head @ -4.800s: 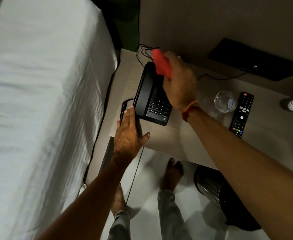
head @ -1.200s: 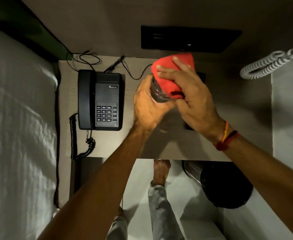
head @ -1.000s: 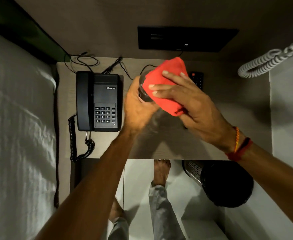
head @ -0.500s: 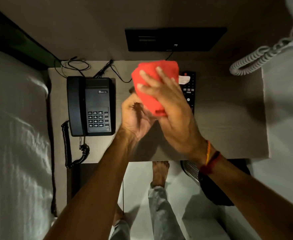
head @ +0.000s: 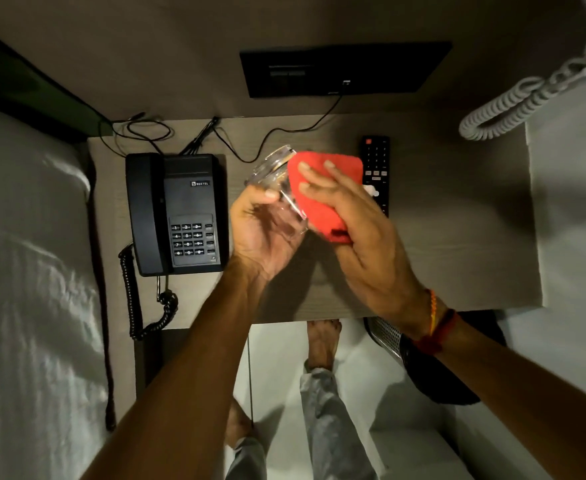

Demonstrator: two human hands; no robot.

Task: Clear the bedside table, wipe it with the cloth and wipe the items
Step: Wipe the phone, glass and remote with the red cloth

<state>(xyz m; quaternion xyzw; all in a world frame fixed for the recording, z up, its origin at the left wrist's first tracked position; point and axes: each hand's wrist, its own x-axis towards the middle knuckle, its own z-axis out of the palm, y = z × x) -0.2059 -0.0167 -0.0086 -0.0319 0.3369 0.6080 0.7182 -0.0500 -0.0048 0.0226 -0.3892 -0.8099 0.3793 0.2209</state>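
Left hand [head: 267, 233] has its grip closed round a clear glass [head: 277, 188], tilted, held up over the bench [head: 457, 237] just right of the phone [head: 177, 213]. Right hand [head: 357, 230] grips a red cloth [head: 322, 195], pressed vs the glass's right side, fingers [head: 315, 171] spread on top of the cloth. So the step in hand looks like wiping the glass.

Progress, approx: bench isn't cleared. Phone sits on it w/ cords trailing behind, and a remote [head: 376, 161] lies further right of the phone, beyond the cloth, partly hidden by it. Can't tell if the bench surface or phone got wiped. Prob left: finish glass, then the remote, maybe the phone and the bench top too.
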